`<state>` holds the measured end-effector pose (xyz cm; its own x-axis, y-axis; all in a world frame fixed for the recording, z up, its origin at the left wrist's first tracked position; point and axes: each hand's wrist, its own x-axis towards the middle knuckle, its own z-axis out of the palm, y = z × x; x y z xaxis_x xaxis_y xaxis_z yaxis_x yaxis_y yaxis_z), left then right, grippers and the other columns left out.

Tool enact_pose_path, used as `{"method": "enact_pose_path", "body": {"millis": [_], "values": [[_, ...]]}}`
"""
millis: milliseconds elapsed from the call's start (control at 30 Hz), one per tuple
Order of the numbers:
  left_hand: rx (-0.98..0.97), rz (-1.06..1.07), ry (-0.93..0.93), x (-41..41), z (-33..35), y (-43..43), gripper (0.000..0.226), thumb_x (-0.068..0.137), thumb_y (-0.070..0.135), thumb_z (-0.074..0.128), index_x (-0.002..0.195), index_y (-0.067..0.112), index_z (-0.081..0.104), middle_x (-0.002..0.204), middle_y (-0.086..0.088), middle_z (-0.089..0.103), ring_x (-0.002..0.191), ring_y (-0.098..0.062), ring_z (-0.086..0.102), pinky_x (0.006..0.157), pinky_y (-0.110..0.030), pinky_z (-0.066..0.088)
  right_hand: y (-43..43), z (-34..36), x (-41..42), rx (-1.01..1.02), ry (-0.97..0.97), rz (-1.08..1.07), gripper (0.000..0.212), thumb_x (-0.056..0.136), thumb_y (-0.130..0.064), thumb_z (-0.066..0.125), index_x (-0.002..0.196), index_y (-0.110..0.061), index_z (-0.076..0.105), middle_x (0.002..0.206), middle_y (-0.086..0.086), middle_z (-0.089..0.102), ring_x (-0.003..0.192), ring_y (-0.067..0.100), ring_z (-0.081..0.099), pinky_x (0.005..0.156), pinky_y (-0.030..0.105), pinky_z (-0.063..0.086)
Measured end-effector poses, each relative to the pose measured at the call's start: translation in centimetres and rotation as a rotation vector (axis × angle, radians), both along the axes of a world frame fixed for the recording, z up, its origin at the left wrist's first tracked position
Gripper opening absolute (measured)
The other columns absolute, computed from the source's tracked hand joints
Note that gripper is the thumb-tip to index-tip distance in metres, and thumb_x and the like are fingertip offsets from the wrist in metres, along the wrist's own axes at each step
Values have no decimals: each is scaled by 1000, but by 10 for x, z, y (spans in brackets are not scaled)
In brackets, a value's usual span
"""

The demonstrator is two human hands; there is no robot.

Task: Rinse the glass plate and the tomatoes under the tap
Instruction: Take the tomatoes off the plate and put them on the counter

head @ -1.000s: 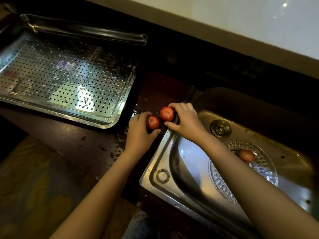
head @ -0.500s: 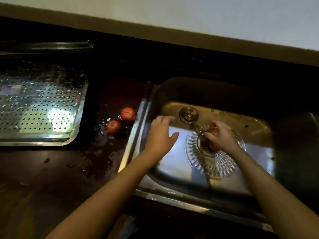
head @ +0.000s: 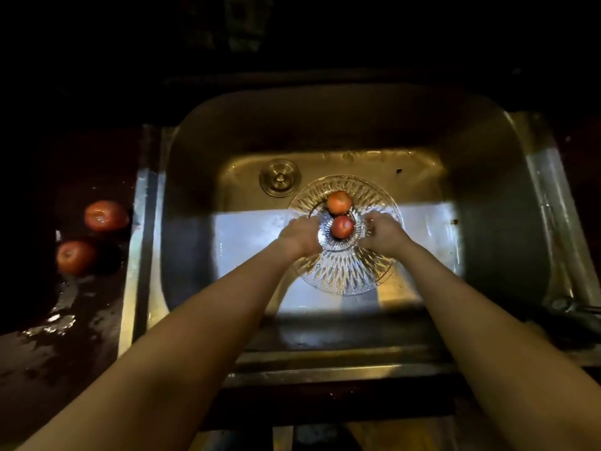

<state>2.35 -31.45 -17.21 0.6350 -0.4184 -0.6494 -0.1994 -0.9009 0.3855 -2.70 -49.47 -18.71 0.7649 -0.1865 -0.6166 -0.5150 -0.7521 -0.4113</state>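
Head view: hands [head: 300, 235] flank plate [head: 344, 275]; tomatoes [head: 106, 215] on counter.

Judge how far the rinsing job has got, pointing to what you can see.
Looks done: two wet tomatoes lie on the splashed counter. In hand: the left hand and right hand reach onto the glass plate in the sink, either side of a tomato; another sits behind. Left: both, plus the plate. No running water shows.
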Motion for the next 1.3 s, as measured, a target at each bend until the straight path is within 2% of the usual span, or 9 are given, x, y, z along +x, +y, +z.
{"method": "enact_pose_path", "body": {"millis": [167, 400, 567, 700, 767, 967, 1033, 1200, 1300], "values": [[20, 31, -76, 24, -8, -17, 50, 78, 9, 66, 123, 7, 45, 117, -17, 59, 107, -31, 56, 77, -34, 44, 9, -4, 3, 67, -55, 36, 69, 68, -25, 80, 126, -6, 48, 128, 16, 51, 117, 32, 49, 96, 38, 43], [-125, -23, -94, 51, -18, -36, 69, 76, 14, 71, 137, 19, 40, 125, -12, 59, 112, -29, 56, 85, -32, 42, 24, -12, -1, 142, -181, -125, 47, 72, -23, 77, 111, -14, 53, 110, 9, 59, 97, 24, 57, 78, 31, 44], [-166, -16, -50, 55, -23, -41, 62, 80, 16, 68, 134, 26, 41, 122, -7, 59, 103, -22, 56, 78, -27, 40, 23, -11, -6, 179, -224, -120, 43, 74, -19, 74, 111, -13, 53, 110, 9, 58, 94, 23, 58, 83, 38, 51], [-216, 30, -68, 48, -21, -33, 63, 73, 13, 75, 130, 16, 48, 127, -10, 58, 115, -27, 54, 90, -30, 40, 19, -4, -12, 204, -250, -110, 43, 75, -16, 73, 113, -14, 54, 106, 6, 58, 74, 6, 52, 60, 16, 39], [-248, 83, -100, 43, -14, -21, 65, 70, 13, 78, 128, 13, 50, 127, -10, 58, 116, -27, 54, 94, -32, 41, 17, 4, -14, 217, -267, -101, 42, 75, -16, 73, 111, -15, 53, 104, 5, 58, 75, 9, 53, 61, 17, 39], [-336, 231, -167, 24, 32, 26, 60, 66, 8, 80, 120, 13, 56, 123, -13, 58, 110, -28, 56, 95, -35, 46, 31, 49, -8, 238, -329, 9, 43, 76, -18, 72, 115, -17, 53, 113, 6, 58, 90, 20, 60, 79, 34, 54], [-367, 300, -191, 14, 55, 46, 59, 63, 6, 81, 116, 14, 58, 119, -12, 59, 103, -26, 59, 91, -34, 48, 43, 67, -3, 246, -354, 58, 44, 76, -19, 73, 116, -18, 54, 111, 4, 57, 89, 18, 59, 76, 28, 52], [-385, 475, -312, -20, 109, 108, 56, 63, 12, 83, 114, 17, 60, 110, -6, 61, 84, -14, 56, 66, -10, 37, 85, 115, 9, 296, -415, 216, 46, 76, -20, 73, 118, -20, 53, 111, -3, 54, 91, 13, 58, 80, 27, 52], [-357, 594, -377, -47, 139, 157, 56, 64, 16, 82, 115, 18, 58, 107, 1, 61, 90, -14, 57, 76, -19, 40, 125, 140, 18, 323, -455, 347, 47, 76, -21, 74, 119, -19, 53, 109, -6, 50, 88, 6, 54, 66, 8, 45]]}}
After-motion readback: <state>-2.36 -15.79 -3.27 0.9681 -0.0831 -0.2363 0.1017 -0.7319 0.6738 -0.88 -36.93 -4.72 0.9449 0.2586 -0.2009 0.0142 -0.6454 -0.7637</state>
